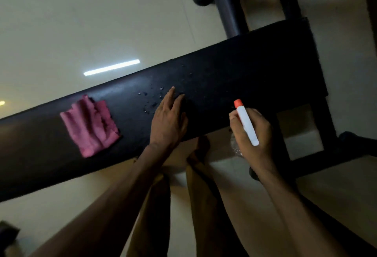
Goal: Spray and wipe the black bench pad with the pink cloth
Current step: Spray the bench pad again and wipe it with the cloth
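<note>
Cloth (90, 126) lies on pad (244, 69), left of flat left hand (168, 122).

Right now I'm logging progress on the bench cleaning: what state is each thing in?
black bench pad: wet with droplets mid-length, not wiped
droplets: beaded on the pad
pink cloth: lying crumpled on the pad, untouched
spray bottle: gripped, nozzle toward the pad
left hand: flat on the pad, fingers straight
right hand: holds the bottle

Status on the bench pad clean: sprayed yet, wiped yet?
Spraying looks done or underway: droplets sit on the black bench pad. The right hand grips the spray bottle; the left hand rests flat on the pad. Wiping is left: the pink cloth lies untouched.
</note>
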The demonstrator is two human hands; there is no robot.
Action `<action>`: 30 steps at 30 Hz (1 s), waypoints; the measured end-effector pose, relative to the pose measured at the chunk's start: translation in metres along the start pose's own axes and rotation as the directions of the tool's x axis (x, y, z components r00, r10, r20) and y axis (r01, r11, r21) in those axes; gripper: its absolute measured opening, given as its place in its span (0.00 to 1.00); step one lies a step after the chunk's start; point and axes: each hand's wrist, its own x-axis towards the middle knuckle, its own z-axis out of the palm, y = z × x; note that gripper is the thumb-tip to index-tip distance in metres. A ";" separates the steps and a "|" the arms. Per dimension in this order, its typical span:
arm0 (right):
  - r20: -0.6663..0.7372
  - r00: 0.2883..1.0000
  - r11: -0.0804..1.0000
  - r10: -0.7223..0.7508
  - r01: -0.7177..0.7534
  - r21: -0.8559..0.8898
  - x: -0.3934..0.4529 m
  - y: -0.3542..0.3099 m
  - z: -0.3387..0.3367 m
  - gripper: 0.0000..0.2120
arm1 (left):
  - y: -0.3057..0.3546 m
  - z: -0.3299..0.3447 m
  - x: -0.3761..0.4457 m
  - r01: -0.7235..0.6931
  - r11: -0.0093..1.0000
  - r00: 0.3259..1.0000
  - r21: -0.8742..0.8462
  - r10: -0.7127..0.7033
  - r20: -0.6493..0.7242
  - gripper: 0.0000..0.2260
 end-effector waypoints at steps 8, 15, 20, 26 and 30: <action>0.331 0.896 0.955 -0.296 0.286 0.082 -0.054 -0.099 0.125 0.17 | -0.139 -0.051 -0.095 0.143 0.984 0.981 -0.102 -0.155 -0.117 0.20; 0.537 0.688 0.866 -0.488 0.456 0.203 -0.101 -0.176 0.250 0.16 | -0.244 -0.065 -0.188 0.326 0.933 0.905 -0.154 -0.355 -0.234 0.15; 0.608 0.625 0.858 -0.490 0.468 0.211 -0.121 -0.226 0.316 0.18 | -0.302 -0.070 -0.237 0.439 0.879 0.834 -0.185 -0.475 -0.280 0.17; 0.629 0.530 0.791 -0.569 0.561 0.244 -0.134 -0.266 0.378 0.18 | -0.353 -0.062 -0.270 0.609 0.776 0.745 -0.164 -0.630 -0.219 0.27; 0.621 0.529 0.780 -0.578 0.581 0.231 -0.136 -0.270 0.400 0.23 | -0.369 -0.054 -0.281 0.605 0.772 0.754 -0.197 -0.634 -0.170 0.31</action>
